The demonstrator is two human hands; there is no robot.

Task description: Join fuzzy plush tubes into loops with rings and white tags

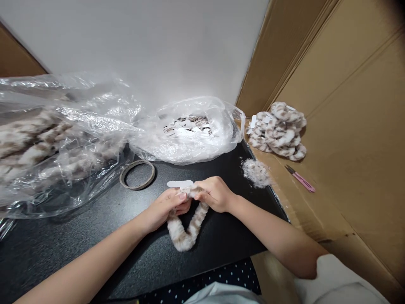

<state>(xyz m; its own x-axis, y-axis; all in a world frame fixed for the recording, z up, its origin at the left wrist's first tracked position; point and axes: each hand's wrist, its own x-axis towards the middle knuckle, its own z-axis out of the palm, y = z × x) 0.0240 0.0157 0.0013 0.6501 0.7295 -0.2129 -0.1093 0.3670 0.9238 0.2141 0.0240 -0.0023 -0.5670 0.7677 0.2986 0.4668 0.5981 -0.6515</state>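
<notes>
A fluffy white-and-brown fur strip point(182, 236) hangs in a loop between my two hands, above the dark table. My left hand point(172, 202) pinches one end of it with the thumb on top. From the other side, my right hand point(215, 193) is closed around the strip, fingers curled and thumb pointing inward. Between the hands the two ends come close together; whether they are joined I cannot tell. A white paper tag point(179, 184) sticks out just beyond my fingertips at that spot.
Left, a clear plastic bag point(72, 156) holds more fur strips. Behind my hands, another bag point(177, 152) contains white tags. A tape-like ring point(137, 175) lies on the table point(133, 253). Right are fluff point(257, 173), tagged fur loops point(281, 131) and pink-handled snips point(300, 179) on cardboard.
</notes>
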